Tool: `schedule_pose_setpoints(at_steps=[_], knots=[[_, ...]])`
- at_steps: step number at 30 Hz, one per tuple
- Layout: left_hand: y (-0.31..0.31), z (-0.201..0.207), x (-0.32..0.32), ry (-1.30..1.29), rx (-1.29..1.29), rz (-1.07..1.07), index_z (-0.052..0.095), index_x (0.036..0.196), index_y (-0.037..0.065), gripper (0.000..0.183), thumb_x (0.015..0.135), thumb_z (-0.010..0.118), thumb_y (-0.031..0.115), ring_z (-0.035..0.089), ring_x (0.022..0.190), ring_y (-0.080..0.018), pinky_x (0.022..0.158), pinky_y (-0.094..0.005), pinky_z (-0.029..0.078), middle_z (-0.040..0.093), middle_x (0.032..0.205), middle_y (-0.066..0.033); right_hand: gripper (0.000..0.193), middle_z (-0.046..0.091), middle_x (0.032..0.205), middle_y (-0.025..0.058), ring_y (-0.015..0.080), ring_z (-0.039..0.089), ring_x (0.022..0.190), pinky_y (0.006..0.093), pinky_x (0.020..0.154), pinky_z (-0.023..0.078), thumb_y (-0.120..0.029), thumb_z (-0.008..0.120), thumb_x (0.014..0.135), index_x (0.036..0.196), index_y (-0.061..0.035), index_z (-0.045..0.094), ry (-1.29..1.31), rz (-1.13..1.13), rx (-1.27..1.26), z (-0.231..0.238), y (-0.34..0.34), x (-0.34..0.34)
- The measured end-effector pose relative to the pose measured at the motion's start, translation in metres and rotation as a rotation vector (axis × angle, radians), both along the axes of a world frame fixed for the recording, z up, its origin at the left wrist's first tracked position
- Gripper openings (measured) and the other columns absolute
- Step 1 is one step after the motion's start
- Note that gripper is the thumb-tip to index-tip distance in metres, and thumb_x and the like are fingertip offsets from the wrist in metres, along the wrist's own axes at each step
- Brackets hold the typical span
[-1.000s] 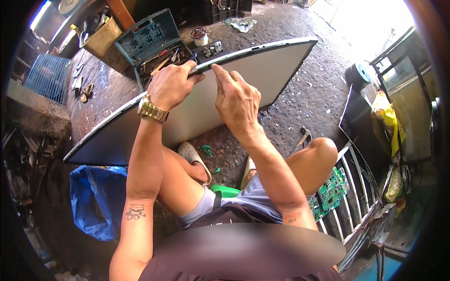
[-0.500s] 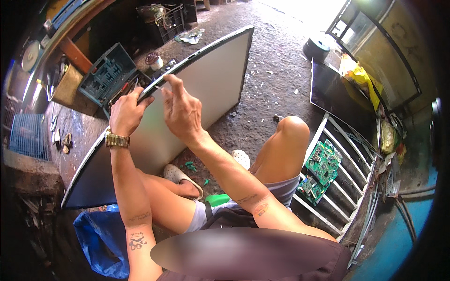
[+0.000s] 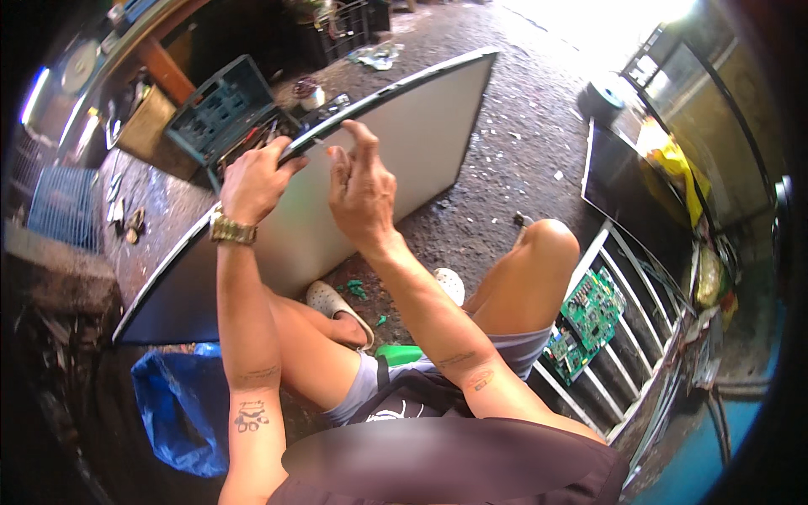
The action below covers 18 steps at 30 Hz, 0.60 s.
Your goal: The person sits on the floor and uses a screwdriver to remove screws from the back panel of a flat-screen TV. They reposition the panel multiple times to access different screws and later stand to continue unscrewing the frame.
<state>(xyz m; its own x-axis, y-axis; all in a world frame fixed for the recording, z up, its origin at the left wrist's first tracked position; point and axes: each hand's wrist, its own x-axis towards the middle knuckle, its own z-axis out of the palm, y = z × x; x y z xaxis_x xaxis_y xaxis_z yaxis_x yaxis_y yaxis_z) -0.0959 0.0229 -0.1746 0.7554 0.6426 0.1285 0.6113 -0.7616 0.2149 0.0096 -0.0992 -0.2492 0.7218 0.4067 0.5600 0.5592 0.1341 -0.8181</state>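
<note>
- Starting with the marks: white print, only partly showing, sits on the dark shirt [image 3: 513, 459] low in the frame, too little of it to make out.
- Dark tattoos run along both forearms, lower left and lower centre, with fine strokes too small to read.
- Now the action, upper centre: the big grey-white panel [image 3: 404, 160] stands tilted in front of the knees, its dark-rimmed top edge climbing from mid-left to upper right.
- The left hand [image 3: 252, 185], gold watch [image 3: 233, 229] at the wrist, has that top edge pinched, fingers up at the rim, thumb along it.
- And the right hand [image 3: 362, 185], just to its right, is in front of the panel with the index finger crooked at the rim; a thin pale sliver shows by its fingertips, but whether that hand grips it, I cannot tell.
- Here's the change: a second ago the right index finger reached out straighter to the edge; now it is bent.
- Against half a second ago, the whole scene sits further right in the frame, while the left hand keeps its hold.
- Around them: an open tool case [image 3: 223, 114] at upper left, a blue bag [image 3: 181, 412] at lower left, green circuit boards [image 3: 587, 320] on a white slatted rack [image 3: 595, 252] at right, and a yellow bag [image 3: 683, 172] at upper right.
</note>
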Motion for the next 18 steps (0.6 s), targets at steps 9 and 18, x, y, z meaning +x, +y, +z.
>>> schedule_pose_setpoints(at_steps=[9,18], knots=[[0.0031,0.0004,-0.0014,0.004,-0.020,0.001,0.069,0.111,0.010,0.040,0.095,0.067,0.047,0.070,0.092,-0.0438,0.079,-0.0534,0.052,0.073,0.090,-0.0224,0.032,0.071,0.086,0.0219,0.0382,0.072,0.072,0.0467,0.064,0.055,-0.014,0.060,0.103,0.134,-0.0074,0.052,-0.111,-0.018,0.063,0.0010,0.0018,0.0002],[0.0002,0.0046,-0.0009,0.009,-0.071,0.019,0.069,0.109,0.011,0.041,0.095,0.067,0.049,0.070,0.090,-0.0441,0.079,-0.0541,0.053,0.073,0.089,-0.0222,0.037,0.073,0.086,0.0196,0.0377,0.073,0.074,0.0467,0.066,0.055,-0.018,0.062,0.103,0.136,-0.0058,0.050,0.065,0.029,-0.027,0.0014,0.0032,-0.0028]])
